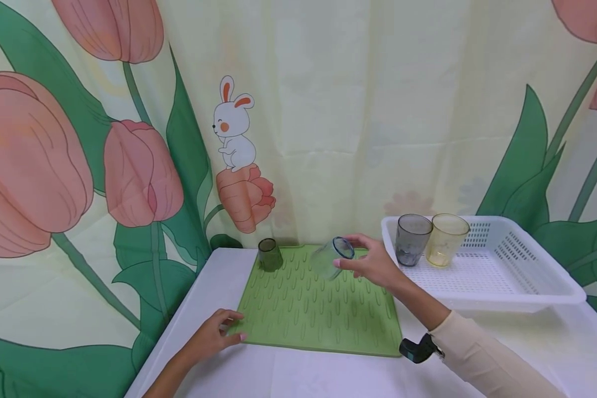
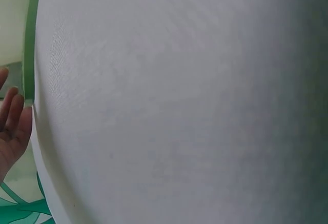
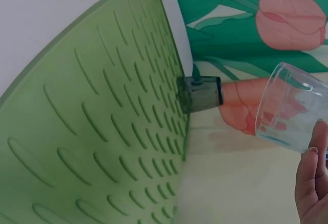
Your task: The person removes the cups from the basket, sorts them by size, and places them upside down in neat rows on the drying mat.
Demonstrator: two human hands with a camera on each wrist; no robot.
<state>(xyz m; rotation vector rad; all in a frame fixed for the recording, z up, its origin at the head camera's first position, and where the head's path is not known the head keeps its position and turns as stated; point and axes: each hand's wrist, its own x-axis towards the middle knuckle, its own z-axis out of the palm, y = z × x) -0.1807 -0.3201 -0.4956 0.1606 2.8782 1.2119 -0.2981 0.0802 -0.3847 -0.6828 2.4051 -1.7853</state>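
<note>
The right hand (image 1: 370,262) is gripping a clear glass (image 1: 323,262) between thumb and fingers, its blue-tinged end lying toward the palm; the glass is tilting away to the hand's left, hanging above a green mat (image 1: 318,320) and apart from it. A dark green glass (image 1: 270,255) is standing farther left of that hand, near the mat's far left corner. The left hand (image 1: 211,337) is resting at the mat's near left corner, its fingers loosely bent and relaxed; whether the fingertips are pressing on the mat, one cannot tell. To the right of the right hand, a white basket (image 1: 537,293) is sitting on the bench (image 1: 308,376), and inside it, at the end nearest that hand, a grey glass (image 1: 412,240) and a yellow glass (image 1: 445,240) are standing side by side. Beyond both hands, a curtain (image 1: 328,110) printed with tulips and a rabbit is hanging.
</note>
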